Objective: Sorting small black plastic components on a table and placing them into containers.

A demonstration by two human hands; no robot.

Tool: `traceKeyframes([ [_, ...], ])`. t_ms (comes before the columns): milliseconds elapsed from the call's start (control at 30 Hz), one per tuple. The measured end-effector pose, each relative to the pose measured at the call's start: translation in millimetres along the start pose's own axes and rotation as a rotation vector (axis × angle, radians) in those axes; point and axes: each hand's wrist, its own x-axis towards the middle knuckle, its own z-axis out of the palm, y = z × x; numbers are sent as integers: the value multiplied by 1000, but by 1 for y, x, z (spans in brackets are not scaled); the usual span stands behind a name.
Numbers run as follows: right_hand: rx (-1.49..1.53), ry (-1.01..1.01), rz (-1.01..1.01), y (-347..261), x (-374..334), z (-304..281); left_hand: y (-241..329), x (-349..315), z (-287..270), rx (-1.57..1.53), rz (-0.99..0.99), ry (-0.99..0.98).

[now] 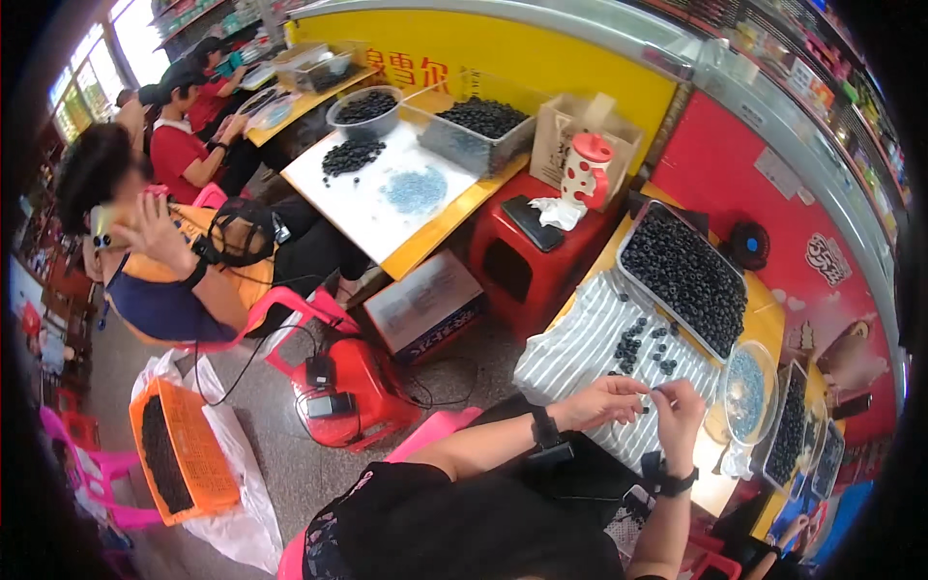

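Both my hands meet over a grey-and-white striped cloth with their fingertips almost touching. My left hand (609,400) is closed in a pinch, and so is my right hand (681,411). A small dark bit shows between them, too small to name. Beyond my hands, loose small black parts (630,346) lie in little groups on the striped cloth (565,358). A metal tray (660,314) heaped with the same kind of black parts (688,275) stands just past them. Right of my right hand is a clear round tub (773,387) holding small pale-blue pieces (744,394).
More bins of black parts (788,430) stand at the right, near a small black fan (748,245). A red stool (527,251) holds a phone and a spotted cup (587,164). At left, a seated person (184,280) works by a white-topped table (387,227). An orange crate (198,454) sits on the floor.
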Motion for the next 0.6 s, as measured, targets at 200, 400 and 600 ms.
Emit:
traceKeyframes([
  [200,261,171,136,15,-44,30,-17,2,-6,109,-18,57],
  [400,151,120,22,18,-46,17,-2,1,8,236,-81,154],
  [600,322,192,118,31,-56,20,-9,4,6,407,10,95],
])
